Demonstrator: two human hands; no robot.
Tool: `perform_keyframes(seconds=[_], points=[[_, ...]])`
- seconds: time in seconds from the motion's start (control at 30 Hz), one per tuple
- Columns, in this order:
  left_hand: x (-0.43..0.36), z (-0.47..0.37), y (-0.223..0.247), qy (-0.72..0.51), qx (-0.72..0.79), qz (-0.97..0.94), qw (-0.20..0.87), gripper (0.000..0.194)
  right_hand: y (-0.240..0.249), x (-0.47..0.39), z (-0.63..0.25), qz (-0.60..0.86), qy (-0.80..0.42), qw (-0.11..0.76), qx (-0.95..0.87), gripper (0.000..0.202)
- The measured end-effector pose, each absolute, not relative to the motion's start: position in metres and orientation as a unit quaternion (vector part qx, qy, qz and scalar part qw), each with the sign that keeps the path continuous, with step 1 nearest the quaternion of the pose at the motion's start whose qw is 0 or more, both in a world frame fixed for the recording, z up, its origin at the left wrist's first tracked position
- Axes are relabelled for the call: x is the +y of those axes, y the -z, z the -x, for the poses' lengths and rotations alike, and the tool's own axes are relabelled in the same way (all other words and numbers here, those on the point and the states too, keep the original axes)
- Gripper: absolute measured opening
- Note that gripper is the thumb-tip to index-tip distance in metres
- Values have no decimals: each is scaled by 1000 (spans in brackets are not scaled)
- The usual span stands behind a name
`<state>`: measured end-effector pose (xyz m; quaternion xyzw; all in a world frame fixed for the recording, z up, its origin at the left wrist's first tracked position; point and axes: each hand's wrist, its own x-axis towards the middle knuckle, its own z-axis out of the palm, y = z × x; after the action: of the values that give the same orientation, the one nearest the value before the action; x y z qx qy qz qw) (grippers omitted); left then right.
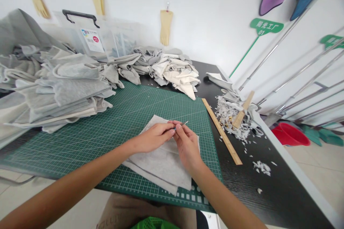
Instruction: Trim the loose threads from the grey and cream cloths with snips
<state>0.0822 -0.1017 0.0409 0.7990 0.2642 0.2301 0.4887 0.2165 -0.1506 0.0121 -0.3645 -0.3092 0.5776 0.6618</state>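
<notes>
Over the front right of the green cutting mat (129, 103), my two hands meet at their fingertips. A slim tool with a pointed metal tip (185, 123) and a bit of blue shows between them; its exact kind is hard to tell. My left hand (154, 136) is closed in a pinch on this tool. My right hand (187, 146) is closed too, its thumb and fingers against the tool; anything else in its pinch is hidden. Directly beneath both hands lies a flat, layered piece of light grey cloth (163, 166), partly covered by them.
Grey cloth pieces (67, 93) are stacked at left, with a cream-and-grey heap (177, 69) behind the mat. A clear plastic box (107, 39) stands at the back. Right of the mat lie a wooden ruler (221, 130), cloth scraps (228, 114) and another wooden strip (243, 110).
</notes>
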Motion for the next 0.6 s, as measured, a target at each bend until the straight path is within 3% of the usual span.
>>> perform_keyframes(seconds=[0.6], points=[[-103, -83, -44, -234, 259, -808, 474, 26, -16, -151, -216, 374, -575, 662, -303, 19]])
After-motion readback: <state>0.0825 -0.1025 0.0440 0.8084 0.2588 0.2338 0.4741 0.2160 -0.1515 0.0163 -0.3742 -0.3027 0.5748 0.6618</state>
